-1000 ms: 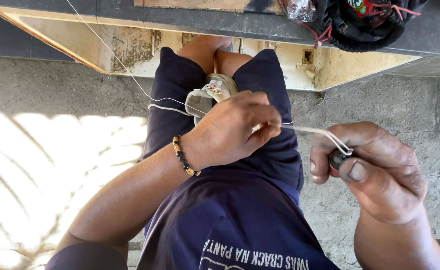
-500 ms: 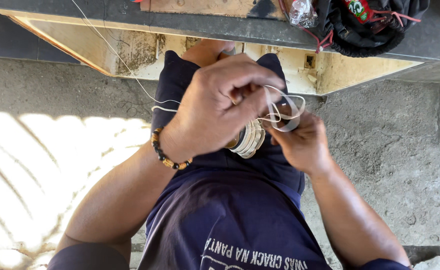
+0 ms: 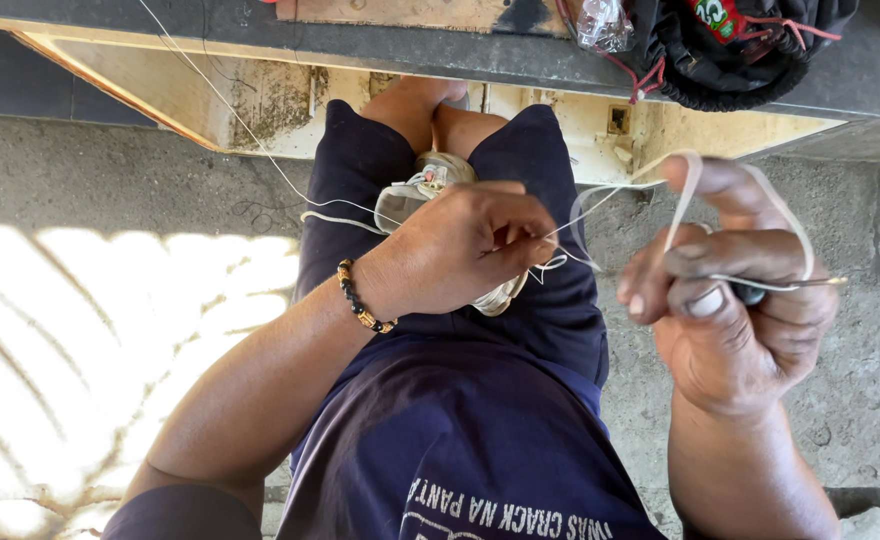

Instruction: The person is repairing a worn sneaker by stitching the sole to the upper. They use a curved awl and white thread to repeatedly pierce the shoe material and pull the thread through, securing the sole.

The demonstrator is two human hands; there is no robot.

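Stitching step: left hand point(image 3: 460, 250) pinching thin white thread point(image 3: 600, 195) over pale worn shoe point(image 3: 430, 185) on lap; right hand point(image 3: 735, 300) clamped on dark-handled awl point(image 3: 790, 286), thread looped over fingers. Next, probably: drawing loop taut.

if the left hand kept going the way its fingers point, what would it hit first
The left hand points right, pinching the thin white thread. Straight on, it would most likely meet the right hand, which holds a dark-handled metal awl with the thread looped over its fingers. Depth is unclear.
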